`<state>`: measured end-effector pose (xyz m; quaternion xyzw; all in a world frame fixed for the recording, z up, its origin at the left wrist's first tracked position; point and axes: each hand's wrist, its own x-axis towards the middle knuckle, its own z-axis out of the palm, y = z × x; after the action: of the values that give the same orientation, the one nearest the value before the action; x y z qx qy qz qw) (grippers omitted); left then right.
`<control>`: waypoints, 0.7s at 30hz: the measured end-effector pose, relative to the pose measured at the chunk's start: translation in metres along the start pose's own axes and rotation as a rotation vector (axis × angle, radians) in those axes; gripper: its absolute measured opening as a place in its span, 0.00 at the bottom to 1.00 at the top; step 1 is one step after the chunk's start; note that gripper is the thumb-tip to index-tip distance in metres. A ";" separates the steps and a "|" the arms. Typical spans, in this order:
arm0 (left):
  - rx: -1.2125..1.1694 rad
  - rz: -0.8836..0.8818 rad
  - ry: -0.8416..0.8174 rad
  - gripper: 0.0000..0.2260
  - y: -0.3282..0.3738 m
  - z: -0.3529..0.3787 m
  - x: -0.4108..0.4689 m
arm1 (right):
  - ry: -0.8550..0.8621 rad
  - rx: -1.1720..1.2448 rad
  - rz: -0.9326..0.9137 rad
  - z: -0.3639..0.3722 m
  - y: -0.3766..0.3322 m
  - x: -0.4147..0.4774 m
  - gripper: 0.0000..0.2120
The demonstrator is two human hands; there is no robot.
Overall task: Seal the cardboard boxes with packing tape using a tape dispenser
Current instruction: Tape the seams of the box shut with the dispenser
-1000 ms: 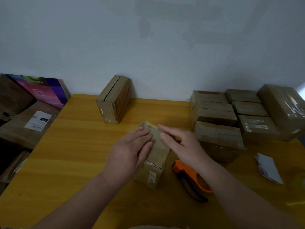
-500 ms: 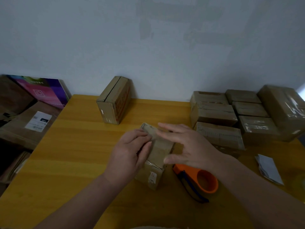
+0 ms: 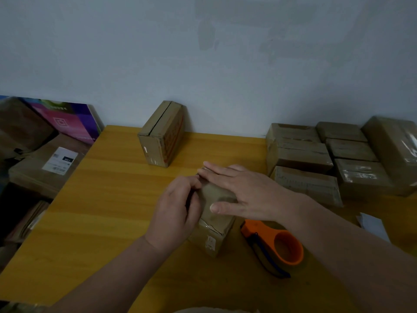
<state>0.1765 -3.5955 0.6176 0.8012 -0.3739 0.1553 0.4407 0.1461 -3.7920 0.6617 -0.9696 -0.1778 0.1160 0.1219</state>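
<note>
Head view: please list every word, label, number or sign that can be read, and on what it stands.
Nothing is readable.
The white label on the left carton: print too small.
The colourful box: a square sign, words blurred.
The standing box: red print, blurred.
The front box: its small sticker, unreadable.

1 head cam, fwd-down, close over table (image 3: 112,199)
</note>
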 end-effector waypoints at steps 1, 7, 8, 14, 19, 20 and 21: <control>0.008 -0.002 -0.006 0.06 0.000 0.000 0.001 | 0.002 0.008 0.000 0.000 -0.001 0.000 0.39; 0.055 0.005 -0.029 0.09 0.002 0.000 0.003 | 0.035 0.043 0.017 0.002 -0.002 -0.005 0.40; 0.060 0.006 -0.027 0.09 0.002 0.000 0.004 | 0.048 0.055 0.022 0.003 -0.001 -0.006 0.40; 0.080 0.014 -0.039 0.10 0.002 0.000 0.007 | 0.203 0.145 0.011 0.017 0.005 -0.022 0.34; 0.095 -0.009 -0.072 0.12 0.003 0.000 0.013 | 0.290 0.248 0.057 0.024 0.013 -0.040 0.31; 0.103 -0.018 -0.081 0.13 0.004 0.000 0.014 | 0.307 0.264 0.073 0.025 0.014 -0.043 0.30; 0.108 -0.026 -0.091 0.13 0.004 0.000 0.016 | 0.324 0.277 0.092 0.025 0.015 -0.046 0.30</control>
<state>0.1843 -3.6043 0.6295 0.8348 -0.3742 0.1330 0.3812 0.1022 -3.8178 0.6421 -0.9566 -0.0938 -0.0123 0.2756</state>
